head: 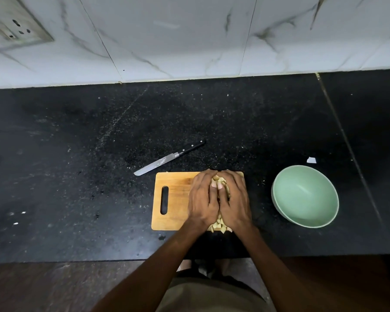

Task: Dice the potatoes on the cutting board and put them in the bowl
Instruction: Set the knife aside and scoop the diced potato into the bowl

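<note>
My left hand (202, 199) and right hand (234, 199) are cupped side by side on the right half of the cutting board (173, 199), fingers curled round the heap of diced potato (218, 224) and pressing it together between my palms, with pale cubes showing in the gap above my thumbs and spilling out at the board's near edge. The green bowl (305, 197) sits on the black counter (77, 176) to the right of the board, apart from it and with no potato in it. The knife (169, 158) lies flat on the counter just beyond the board's far left corner, its black handle pointing away to the right.
</note>
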